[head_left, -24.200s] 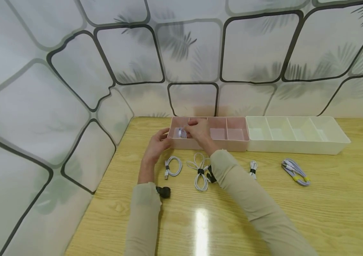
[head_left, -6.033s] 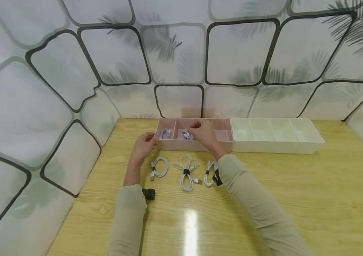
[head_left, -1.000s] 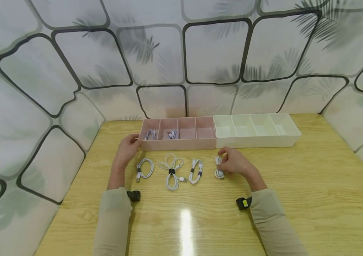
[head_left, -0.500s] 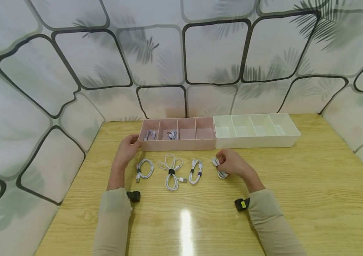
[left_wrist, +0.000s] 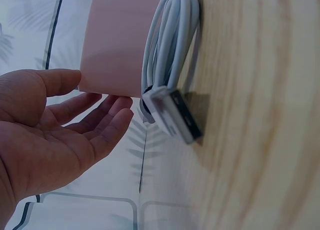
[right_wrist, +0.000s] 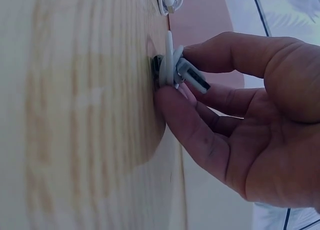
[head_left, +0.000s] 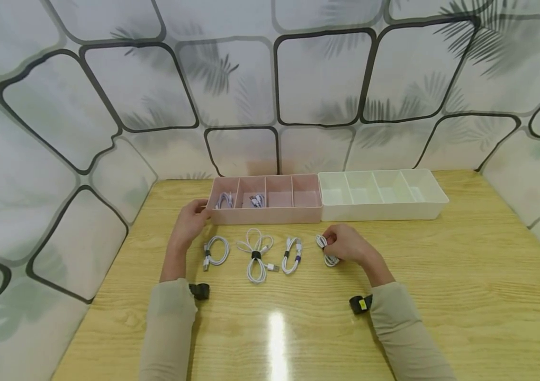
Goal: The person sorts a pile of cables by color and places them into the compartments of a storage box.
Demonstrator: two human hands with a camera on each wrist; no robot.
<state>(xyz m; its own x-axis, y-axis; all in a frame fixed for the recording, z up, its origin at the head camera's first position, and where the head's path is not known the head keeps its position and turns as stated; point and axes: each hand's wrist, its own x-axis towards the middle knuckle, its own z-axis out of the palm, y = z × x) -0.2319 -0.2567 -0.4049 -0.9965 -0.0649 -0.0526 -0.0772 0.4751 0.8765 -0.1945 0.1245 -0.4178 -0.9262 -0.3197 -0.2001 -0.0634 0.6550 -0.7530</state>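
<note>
At the table's right middle, my right hand (head_left: 346,243) pinches a coiled white USB cable (head_left: 325,251) between thumb and fingers. Its USB plug (right_wrist: 194,77) juts out from the coil, which is on or just above the wood. My left hand (head_left: 189,225) touches the left end of a pink divided box (head_left: 267,216), fingers loosely bent. Inside that box, one coiled cable (head_left: 224,200) lies in the leftmost compartment and another (head_left: 258,200) in the second. Before the box lie a round-coiled cable (head_left: 226,248), a cable looped like a bow (head_left: 256,271) and a strapped cable (head_left: 285,260).
A cream divided box (head_left: 384,212) stands end to end with the pink one, to its right. Behind both rises a patterned fabric wall (head_left: 322,79). The wooden table (head_left: 441,296) extends to the front and right, with a bright light reflection near the middle.
Over the last second, my right hand has tilted the cable slightly; the left hand has stayed. Since six seconds ago, the right hand has left the pink box's second compartment and gone to this cable.
</note>
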